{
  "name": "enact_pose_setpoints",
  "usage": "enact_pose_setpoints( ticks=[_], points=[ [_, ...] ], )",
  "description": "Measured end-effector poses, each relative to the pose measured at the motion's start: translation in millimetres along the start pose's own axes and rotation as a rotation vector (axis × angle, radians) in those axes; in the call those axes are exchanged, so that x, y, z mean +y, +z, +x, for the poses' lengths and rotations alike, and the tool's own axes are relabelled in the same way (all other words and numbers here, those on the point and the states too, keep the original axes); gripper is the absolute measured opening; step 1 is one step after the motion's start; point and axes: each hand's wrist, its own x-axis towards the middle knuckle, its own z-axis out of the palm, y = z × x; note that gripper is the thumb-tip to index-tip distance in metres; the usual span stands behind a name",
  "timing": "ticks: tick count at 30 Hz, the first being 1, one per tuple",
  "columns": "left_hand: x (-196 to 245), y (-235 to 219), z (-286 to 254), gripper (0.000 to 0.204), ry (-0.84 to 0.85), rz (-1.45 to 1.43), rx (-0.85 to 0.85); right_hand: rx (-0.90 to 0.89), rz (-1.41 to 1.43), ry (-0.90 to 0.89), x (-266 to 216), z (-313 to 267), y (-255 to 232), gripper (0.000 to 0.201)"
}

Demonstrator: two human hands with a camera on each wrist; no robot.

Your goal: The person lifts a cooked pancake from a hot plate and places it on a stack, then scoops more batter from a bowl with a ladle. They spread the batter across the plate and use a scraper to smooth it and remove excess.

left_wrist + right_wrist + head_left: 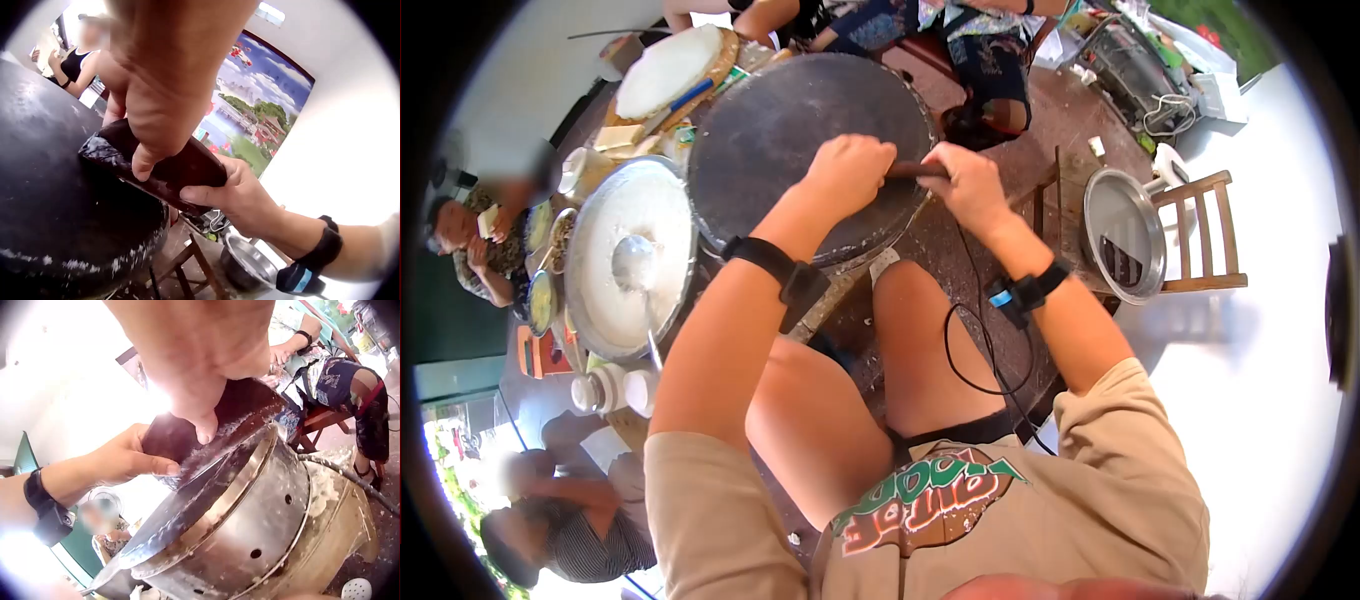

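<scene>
Though gripped by both hands, dark scraper [159,165] (batter-smeared edge).

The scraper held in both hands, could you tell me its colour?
Dark reddish brown scraper, clearest in the left wrist view.

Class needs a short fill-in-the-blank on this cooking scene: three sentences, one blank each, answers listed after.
1. Both hands grip one dark scraper at the edge of the round ____ griddle.
2. A ladle lies in the basin of ____ batter to the person's left.
3. The griddle sits on a perforated ____ drum.

Missing words: black; white; metal
</scene>
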Motion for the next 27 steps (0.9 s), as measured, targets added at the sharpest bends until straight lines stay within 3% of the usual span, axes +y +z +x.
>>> enact_pose_setpoints(
  ticks=[5,8,11,13,14,15,17,19,21,22,25,27],
  points=[
    [19,-32,-63,0.016,-0.014,0.050,-0.180,0.060,-0.066,0.015,-54,-44,32,0.019],
    [19,-26,-102,0.015,-0.157,0.169,-0.294,0.077,0.012,-0.053,-87,-56,53,0.012],
    [22,-51,-148,0.014,-0.297,0.068,-0.250,0.050,0.106,-0.136,-97,-71,76,0.014],
    [35,-71,-193,0.012,-0.307,0.155,0.089,0.003,0.183,-0.131,-112,-83,74,0.018],
    [41,-80,-211,0.012,-0.292,0.207,0.251,-0.001,0.258,-0.032,-112,-85,73,0.020],
    [56,-88,-227,0.010,-0.347,0.097,0.311,-0.006,0.323,0.075,-111,-87,69,0.022],
    [85,-98,-246,0.009,-0.425,-0.128,0.415,0.046,0.488,0.106,-96,-81,59,0.024],
    [115,-86,-254,0.013,-0.446,-0.321,0.492,0.072,0.889,0.286,-90,-74,52,0.028],
    [147,-66,-246,0.020,-0.402,-0.490,0.547,-0.061,1.273,0.398,-120,-72,27,0.028],
    [160,-55,-239,0.020,-0.370,-0.505,0.484,-0.070,1.441,0.461,-129,-71,5,0.027],
    [185,-20,-221,0.021,-0.280,-0.522,0.266,-0.067,1.592,0.472,-111,-69,-7,0.027],
    [192,-4,-211,0.014,-0.231,-0.547,0.436,0.028,1.642,0.493,-125,-63,-22,0.028]
  ],
)
